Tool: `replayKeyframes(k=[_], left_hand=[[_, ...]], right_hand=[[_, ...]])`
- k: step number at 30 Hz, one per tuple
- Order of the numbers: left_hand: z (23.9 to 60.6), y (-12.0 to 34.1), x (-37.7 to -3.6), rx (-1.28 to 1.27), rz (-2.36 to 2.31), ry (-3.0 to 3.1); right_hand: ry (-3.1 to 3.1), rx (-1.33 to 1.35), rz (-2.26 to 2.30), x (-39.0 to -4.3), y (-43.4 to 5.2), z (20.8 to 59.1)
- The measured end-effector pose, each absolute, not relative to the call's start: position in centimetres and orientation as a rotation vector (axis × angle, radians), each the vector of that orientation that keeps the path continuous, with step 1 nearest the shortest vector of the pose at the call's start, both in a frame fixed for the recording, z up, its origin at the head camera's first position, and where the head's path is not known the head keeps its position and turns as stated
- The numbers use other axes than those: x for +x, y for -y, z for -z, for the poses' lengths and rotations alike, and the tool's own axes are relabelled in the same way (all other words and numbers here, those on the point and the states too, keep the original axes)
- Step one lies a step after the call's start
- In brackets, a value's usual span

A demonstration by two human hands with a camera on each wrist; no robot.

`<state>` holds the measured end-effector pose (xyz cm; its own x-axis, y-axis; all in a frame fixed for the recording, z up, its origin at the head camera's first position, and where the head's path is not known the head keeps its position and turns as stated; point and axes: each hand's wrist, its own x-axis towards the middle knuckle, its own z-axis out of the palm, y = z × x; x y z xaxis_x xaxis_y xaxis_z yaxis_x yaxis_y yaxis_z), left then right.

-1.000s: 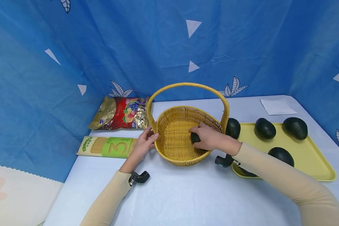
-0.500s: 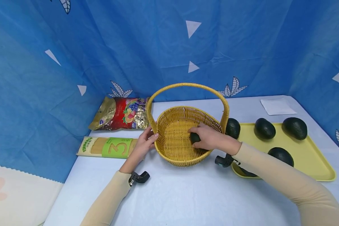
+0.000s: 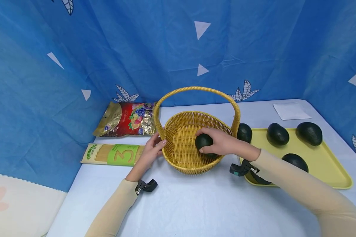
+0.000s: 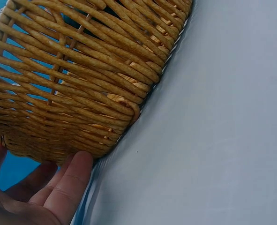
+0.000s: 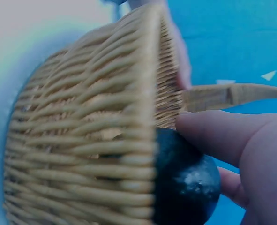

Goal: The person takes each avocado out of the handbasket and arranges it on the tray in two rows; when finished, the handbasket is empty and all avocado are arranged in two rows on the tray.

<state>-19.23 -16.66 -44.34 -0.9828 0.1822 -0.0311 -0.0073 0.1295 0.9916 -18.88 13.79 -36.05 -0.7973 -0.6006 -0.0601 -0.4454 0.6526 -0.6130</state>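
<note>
Right hand (image 3: 222, 144), grip clamped on avocado (image 3: 203, 142), has lifted it slightly inside basket (image 3: 178, 158); left hand (image 3: 150, 152), fingers relaxed, steadies rim.

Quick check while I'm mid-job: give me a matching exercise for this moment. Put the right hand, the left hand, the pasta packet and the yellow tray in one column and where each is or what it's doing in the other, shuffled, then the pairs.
Column one:
1. right hand
2. left hand
3. pasta packet
4. yellow tray

Column two:
A. flat on the table, left of the basket
B. touches the basket's outer wall
C. grips a dark avocado inside the basket
D. carries dark avocados, right of the basket

Pairs: 1-C, 2-B, 3-A, 4-D
</note>
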Motion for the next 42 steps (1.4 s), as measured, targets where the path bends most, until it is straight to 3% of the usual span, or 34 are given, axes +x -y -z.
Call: replayKeyframes(k=[13,25,42], left_hand=[[44.5,16.5,-19.4,0.179,-1.942,-2.273],[44.3,16.6,-19.3,0.193,-1.963,-2.262],[44.1,16.7,-19.1,0.193,-1.964,-2.253]], right_hand=[[-2.477,-0.798,1.219,-15.1,-18.5,33.0],[-2.67,-0.73,1.236,-11.0,-28.1,33.7],[-2.888,0.028,1.022,-9.1,-40.2,36.5]])
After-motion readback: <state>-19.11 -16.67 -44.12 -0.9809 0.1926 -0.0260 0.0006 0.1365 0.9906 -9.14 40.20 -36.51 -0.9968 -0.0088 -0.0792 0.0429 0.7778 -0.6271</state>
